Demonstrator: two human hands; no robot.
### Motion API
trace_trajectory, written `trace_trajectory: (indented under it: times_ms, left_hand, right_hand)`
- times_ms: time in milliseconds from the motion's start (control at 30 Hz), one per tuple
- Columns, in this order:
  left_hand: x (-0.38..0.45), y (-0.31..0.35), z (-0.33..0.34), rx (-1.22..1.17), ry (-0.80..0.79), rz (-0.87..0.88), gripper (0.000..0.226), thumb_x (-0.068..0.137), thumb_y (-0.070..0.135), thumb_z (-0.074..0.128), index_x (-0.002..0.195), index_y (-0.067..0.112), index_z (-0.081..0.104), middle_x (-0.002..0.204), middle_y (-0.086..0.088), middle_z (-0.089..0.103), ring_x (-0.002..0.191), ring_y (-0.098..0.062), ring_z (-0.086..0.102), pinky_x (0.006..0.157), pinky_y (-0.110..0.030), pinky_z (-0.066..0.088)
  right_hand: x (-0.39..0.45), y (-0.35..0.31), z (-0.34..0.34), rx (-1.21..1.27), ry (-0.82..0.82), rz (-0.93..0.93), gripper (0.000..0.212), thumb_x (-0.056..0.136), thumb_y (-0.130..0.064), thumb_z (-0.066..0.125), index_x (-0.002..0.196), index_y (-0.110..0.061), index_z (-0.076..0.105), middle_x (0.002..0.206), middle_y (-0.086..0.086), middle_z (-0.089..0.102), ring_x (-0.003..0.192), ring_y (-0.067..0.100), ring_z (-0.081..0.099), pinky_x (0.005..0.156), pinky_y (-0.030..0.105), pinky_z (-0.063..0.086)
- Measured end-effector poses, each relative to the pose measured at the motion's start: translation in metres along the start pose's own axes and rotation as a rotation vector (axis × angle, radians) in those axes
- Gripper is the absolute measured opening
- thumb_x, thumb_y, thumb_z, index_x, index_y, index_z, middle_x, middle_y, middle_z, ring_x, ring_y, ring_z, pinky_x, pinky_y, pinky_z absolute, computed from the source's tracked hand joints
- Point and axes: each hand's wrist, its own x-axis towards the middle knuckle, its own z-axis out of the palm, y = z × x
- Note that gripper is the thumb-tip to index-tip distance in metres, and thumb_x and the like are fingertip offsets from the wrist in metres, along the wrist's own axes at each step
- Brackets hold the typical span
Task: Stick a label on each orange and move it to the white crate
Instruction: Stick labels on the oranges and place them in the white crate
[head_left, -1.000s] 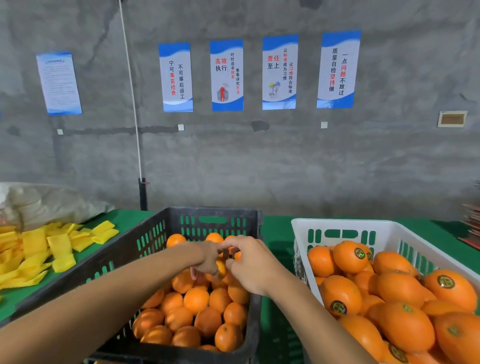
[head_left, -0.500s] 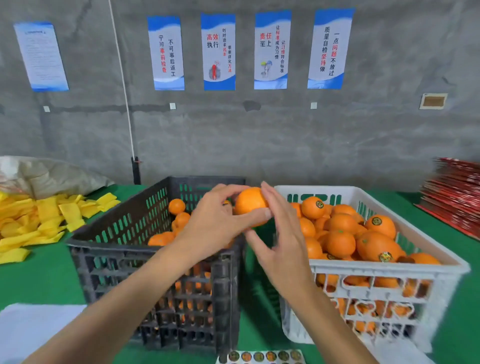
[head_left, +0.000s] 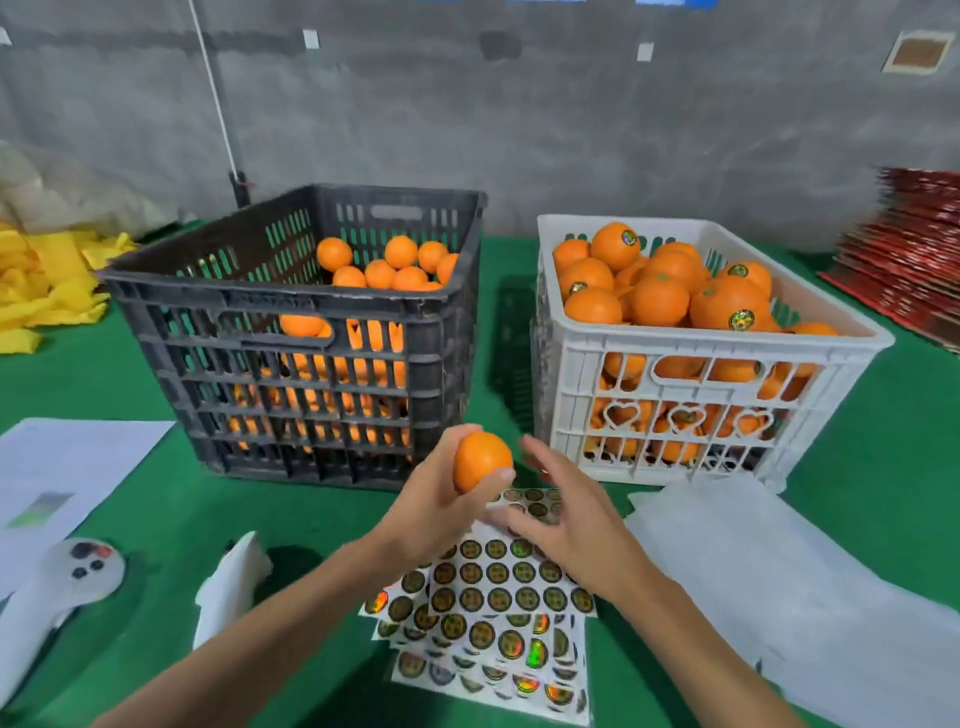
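Green table (head_left: 156, 499), grey wall behind. Left hand (head_left: 434, 506) grasps orange (head_left: 482, 461): firm, light, rollable; cup it. Right hand (head_left: 563, 519) released over label sheets (head_left: 498, 587), 6 o'clock from white crate (head_left: 701, 415).

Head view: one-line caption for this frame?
Left hand holds an unlabelled orange above sticker sheets; right hand reaches down.

A fruit packing room, by the look of it: a bare grey concrete wall (head_left: 571, 130) stands behind a green-covered worktop (head_left: 156, 499) that carries a black crate (head_left: 291, 312) and a white crate (head_left: 701, 353) full of oranges, sheets of round labels (head_left: 493, 597) near, and stacked red cartons (head_left: 914, 249) far right.
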Motion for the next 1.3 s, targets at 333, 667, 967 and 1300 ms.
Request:
trace_trajectory:
  times_ms: [333,667,967,1300]
  left_hand:
    - [-0.012,-0.066,0.000,-0.186,0.105,-0.024,0.054,0.094,0.067,0.059,0.140,0.045,0.041,0.092,-0.013,0.073,0.078,-0.025,0.071,0.079,-0.032,0.058]
    - [-0.015,-0.067,0.002,-0.092,0.069,-0.002,0.061,0.089,0.078,0.054,0.140,0.050,0.035,0.097,-0.007,0.070,0.081,-0.020,0.071,0.080,-0.040,0.060]
    - [-0.014,-0.070,0.003,-0.029,0.058,-0.016,0.058,0.092,0.078,0.052,0.141,0.052,0.033,0.095,-0.001,0.069,0.079,-0.017,0.070,0.075,-0.033,0.060]
    - [-0.009,-0.030,0.007,-0.281,0.040,0.060,0.073,0.089,0.059,0.074,0.151,0.048,0.037,0.120,0.007,0.060,0.086,-0.011,0.065,0.077,-0.030,0.056]
  right_hand:
    - [-0.013,0.029,0.015,-0.123,-0.202,0.022,0.079,0.082,-0.081,0.053,0.142,-0.030,0.059,0.152,-0.027,0.042,0.141,-0.008,0.032,0.119,0.020,0.025]
    - [-0.013,0.019,0.018,0.066,0.001,0.095,0.009,0.090,-0.042,0.075,0.097,-0.040,0.081,0.114,-0.033,0.067,0.121,-0.006,0.052,0.100,0.007,0.035]
    - [-0.008,0.014,0.015,0.186,0.016,0.251,0.021,0.090,-0.017,0.075,0.076,-0.033,0.080,0.101,-0.032,0.070,0.105,-0.005,0.058,0.090,0.014,0.044]
    - [0.006,-0.053,0.012,-0.002,0.537,-0.013,0.010,0.096,-0.022,0.069,0.101,-0.024,0.078,0.104,-0.019,0.070,0.104,0.002,0.062,0.089,0.028,0.053]
